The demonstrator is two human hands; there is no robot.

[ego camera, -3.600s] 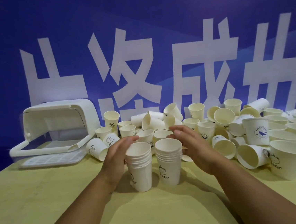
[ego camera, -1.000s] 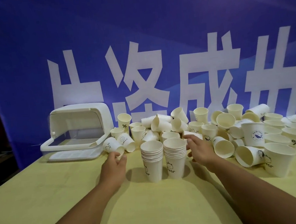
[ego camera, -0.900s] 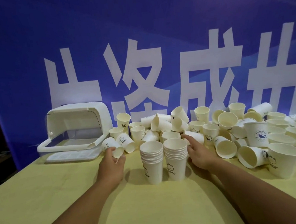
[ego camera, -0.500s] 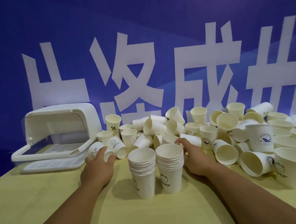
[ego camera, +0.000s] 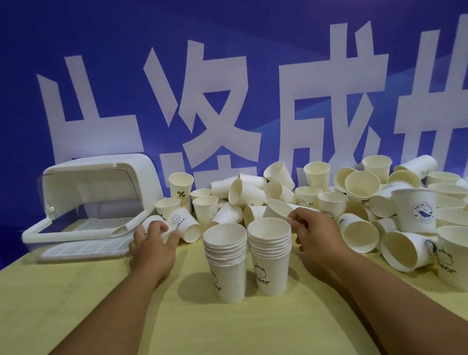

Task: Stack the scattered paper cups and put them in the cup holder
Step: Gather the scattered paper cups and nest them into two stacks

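Two stacks of white paper cups stand upright side by side near the middle of the tabletop (ego camera: 242,336), almost touching. The left stack (ego camera: 227,261) and the right stack (ego camera: 271,251) each show a band of nested rims above a plain wall with a small black cartoon face printed low down. Behind them and off toward the right edge lies the loose heap of cups (ego camera: 357,194): some upright, many tipped on their sides with cream insides showing, with printed marks such as a percent sign and a round whale badge.

The left hand (ego camera: 153,242) has its fingers curled over a small cup (ego camera: 153,223) lying on its side beside the HELLO cup (ego camera: 183,223). The right hand (ego camera: 315,232) pinches the rim of a tilted cup (ego camera: 280,208) just behind the right stack.

The cup holder (ego camera: 92,205) – a white box with its clear lid swung up – sits at the far left corner. A blue banner (ego camera: 216,64) with big white characters hangs behind.
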